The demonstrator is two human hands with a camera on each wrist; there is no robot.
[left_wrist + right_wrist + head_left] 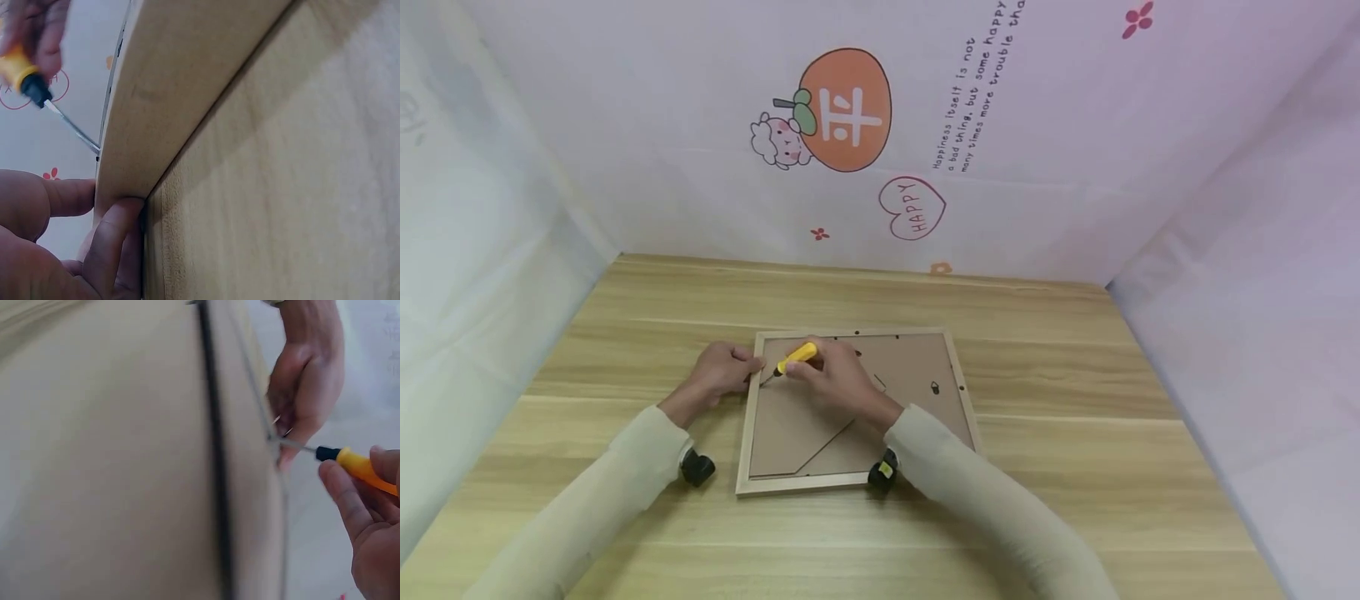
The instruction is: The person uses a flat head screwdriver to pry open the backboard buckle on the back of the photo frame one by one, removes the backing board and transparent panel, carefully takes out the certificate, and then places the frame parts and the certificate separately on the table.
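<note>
A picture frame with a pale wooden border lies back side up on the table, its brown backing board showing. My right hand grips a screwdriver by its yellow handle. In the left wrist view, the metal shaft of the screwdriver slants down to the frame's inner edge. My left hand holds the frame's left side, thumb on the border and fingertips against its outer face. The right wrist view shows the screwdriver's tip close beside the left hand.
A black stand strip runs slantwise over the backing board. A small dark hanger sits on the board's right part, and dark tabs dot the border. Wood-grain table surrounds the frame; a printed white cloth hangs behind.
</note>
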